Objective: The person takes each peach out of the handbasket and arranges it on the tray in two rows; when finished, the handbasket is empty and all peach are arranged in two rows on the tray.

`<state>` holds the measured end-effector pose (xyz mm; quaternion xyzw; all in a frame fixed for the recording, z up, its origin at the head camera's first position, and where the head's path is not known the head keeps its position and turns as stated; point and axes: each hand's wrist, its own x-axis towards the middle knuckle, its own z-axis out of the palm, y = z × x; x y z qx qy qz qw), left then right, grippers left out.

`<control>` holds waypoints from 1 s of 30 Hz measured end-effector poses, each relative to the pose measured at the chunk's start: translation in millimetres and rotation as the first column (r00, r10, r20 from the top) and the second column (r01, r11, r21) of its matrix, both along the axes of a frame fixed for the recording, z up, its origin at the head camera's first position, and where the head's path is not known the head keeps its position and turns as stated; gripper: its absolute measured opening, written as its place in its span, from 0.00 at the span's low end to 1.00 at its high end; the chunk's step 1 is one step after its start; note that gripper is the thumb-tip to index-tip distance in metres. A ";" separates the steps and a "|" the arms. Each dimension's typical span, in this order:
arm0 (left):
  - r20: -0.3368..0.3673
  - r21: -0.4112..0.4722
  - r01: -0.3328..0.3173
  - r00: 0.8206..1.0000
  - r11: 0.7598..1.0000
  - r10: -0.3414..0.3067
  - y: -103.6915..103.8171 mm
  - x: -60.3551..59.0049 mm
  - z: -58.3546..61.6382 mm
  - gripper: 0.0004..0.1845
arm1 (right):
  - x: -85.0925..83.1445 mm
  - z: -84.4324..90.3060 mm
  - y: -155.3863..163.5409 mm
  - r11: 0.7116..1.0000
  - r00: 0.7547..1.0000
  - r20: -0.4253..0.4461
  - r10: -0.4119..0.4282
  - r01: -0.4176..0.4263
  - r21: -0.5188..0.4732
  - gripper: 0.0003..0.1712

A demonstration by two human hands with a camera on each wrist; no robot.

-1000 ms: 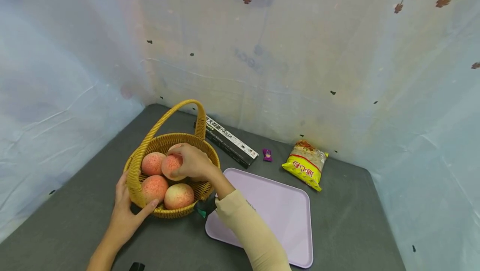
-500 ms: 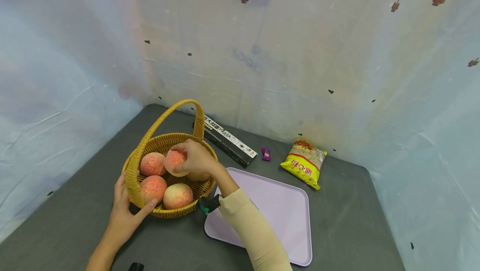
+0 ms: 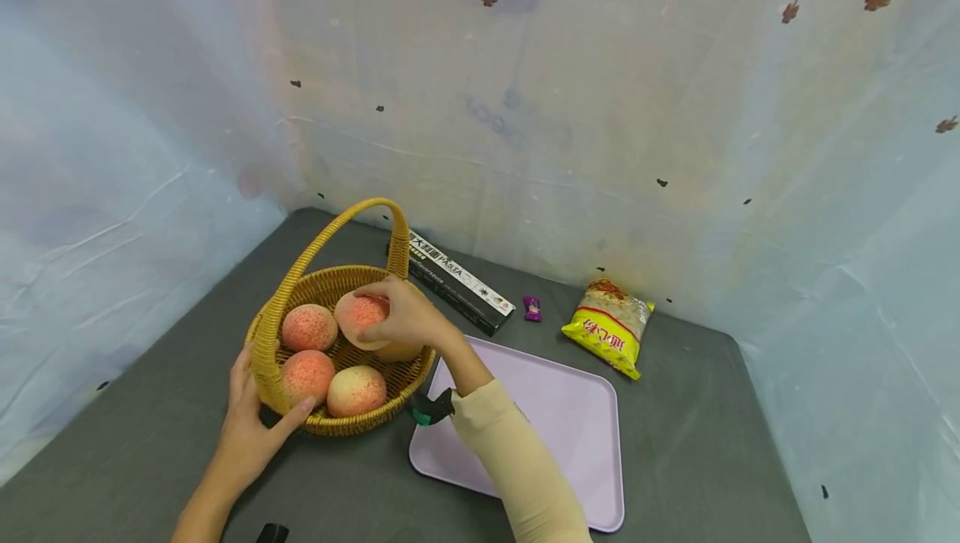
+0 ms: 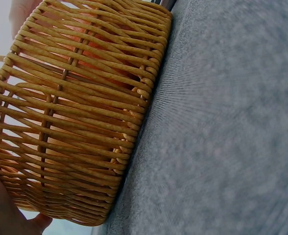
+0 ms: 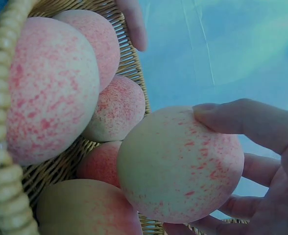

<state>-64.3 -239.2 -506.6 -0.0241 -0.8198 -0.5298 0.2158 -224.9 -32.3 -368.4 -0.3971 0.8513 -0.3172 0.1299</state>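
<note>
A: Starting with the biggest thing, what lies on the grey table (image 3: 697, 443)?

B: A lilac tray (image 3: 570, 426), flat, just right of the wicker basket (image 3: 408, 372). The basket stands upright with its arched handle (image 3: 330, 230) over it, and the left wrist view shows its woven wall resting on the table.

A: And the hands?

B: The left hand (image 3: 251, 422) lies against the basket's near wall, thumb up by the rim, fingers stretched along the weave, pressing rather than clutching. The right hand (image 3: 408, 318), in a cream sleeve (image 3: 517, 468), has its fingers and thumb curled round one peach (image 3: 358, 315).

A: Where is that peach exactly?

B: Lifted above the basket's inside, under the handle, clear of the others in the right wrist view.

A: The others?

B: Three peaches (image 3: 309, 328) sit in plain sight in the basket, and a further one shows partly beneath the right hand.

A: Anything smaller?

B: By the back curtain lie a long dark pasta box (image 3: 457, 283), a yellow packet (image 3: 611, 328) well right of it, and a tiny purple sweet (image 3: 532, 308) between them.
</note>
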 end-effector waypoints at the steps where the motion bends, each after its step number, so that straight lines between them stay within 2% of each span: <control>1: 0.000 -0.002 -0.002 1.000 1.000 0.002 -0.1 -0.2 -0.3 0.48 | 0.3 0.7 1.6 1.000 1.000 0.008 -0.002 0.002 -0.004 0.32; 16: 0.014 -0.006 -0.005 1.000 1.000 0.006 -0.7 -0.4 0.0 0.50 | -2.6 2.5 24.8 0.999 0.998 0.055 -0.038 0.040 -0.037 0.34; 23: 0.000 -0.004 -0.001 1.000 1.000 0.001 0.0 -1.1 -0.6 0.50 | -7.0 -0.6 37.8 0.996 0.997 0.059 -0.041 0.045 -0.071 0.33; 30: 0.015 0.000 -0.010 1.000 1.000 0.010 -0.3 -1.3 -2.3 0.50 | -10.1 -2.3 49.2 0.995 0.998 0.048 -0.046 0.050 -0.082 0.31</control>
